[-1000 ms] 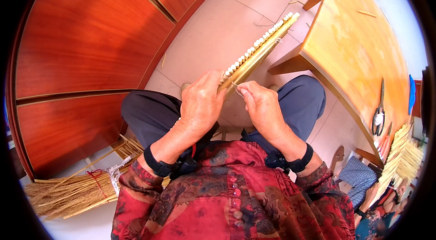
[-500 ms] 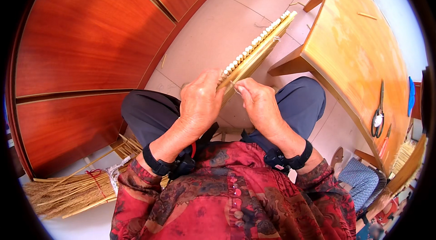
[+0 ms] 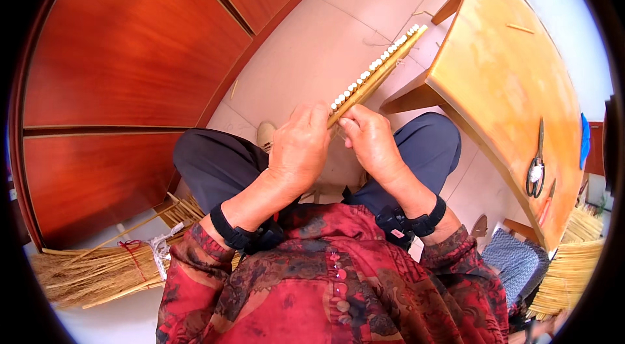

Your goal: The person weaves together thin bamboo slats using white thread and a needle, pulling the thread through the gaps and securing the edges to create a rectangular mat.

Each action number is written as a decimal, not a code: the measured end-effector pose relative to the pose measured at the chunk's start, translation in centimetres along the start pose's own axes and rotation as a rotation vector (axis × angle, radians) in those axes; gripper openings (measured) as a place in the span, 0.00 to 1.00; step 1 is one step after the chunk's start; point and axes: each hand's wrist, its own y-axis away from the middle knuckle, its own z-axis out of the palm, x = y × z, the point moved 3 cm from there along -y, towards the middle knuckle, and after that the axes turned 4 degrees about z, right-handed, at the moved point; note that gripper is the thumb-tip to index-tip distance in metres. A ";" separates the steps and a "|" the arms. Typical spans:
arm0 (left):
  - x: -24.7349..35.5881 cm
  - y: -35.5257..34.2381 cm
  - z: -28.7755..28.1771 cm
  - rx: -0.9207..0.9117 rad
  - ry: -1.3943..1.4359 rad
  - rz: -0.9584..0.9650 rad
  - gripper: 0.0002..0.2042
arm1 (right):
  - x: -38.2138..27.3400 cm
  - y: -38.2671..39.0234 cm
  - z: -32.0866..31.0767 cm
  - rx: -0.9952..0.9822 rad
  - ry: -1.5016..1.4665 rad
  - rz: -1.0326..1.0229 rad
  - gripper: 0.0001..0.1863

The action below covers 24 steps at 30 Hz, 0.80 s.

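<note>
A panel of pale plant stalks (image 3: 371, 86) stands nearly edge-on between my knees, slanting away to the far right. White cut stalk ends line its left side. My left hand (image 3: 301, 142) is closed around the panel's near end, covering part of it. Close beside it, my right hand (image 3: 374, 139) has thumb and forefinger pinched together against the panel's near end. What lies in that pinch is too small to make out. A loose bit of string (image 3: 399, 62) hangs at the panel's right side.
A wooden table (image 3: 495, 83) at the right bears black-handled scissors (image 3: 536, 171) and a red-handled tool (image 3: 547, 202). Red wooden cabinets (image 3: 130, 57) stand at the left, above a tied broom-like bundle (image 3: 97, 272). More stalks (image 3: 566, 275) and a person's patterned-clothed leg (image 3: 511, 259) are at lower right.
My right hand has come in closer against the panel. The panel's far end has dropped slightly in view. At lower right, more of the pile of stalks shows.
</note>
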 end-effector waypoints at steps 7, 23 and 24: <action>0.7 0.2 0.5 -0.036 0.046 -0.042 0.16 | 1.1 0.8 -1.4 -0.079 0.015 -0.007 0.09; 1.0 -0.1 1.2 -0.032 0.055 0.006 0.10 | 2.2 1.0 -1.5 -0.095 -0.145 0.130 0.08; 1.0 -0.2 1.3 -0.033 0.053 0.008 0.10 | 2.2 0.9 -1.4 -0.100 -0.109 0.124 0.07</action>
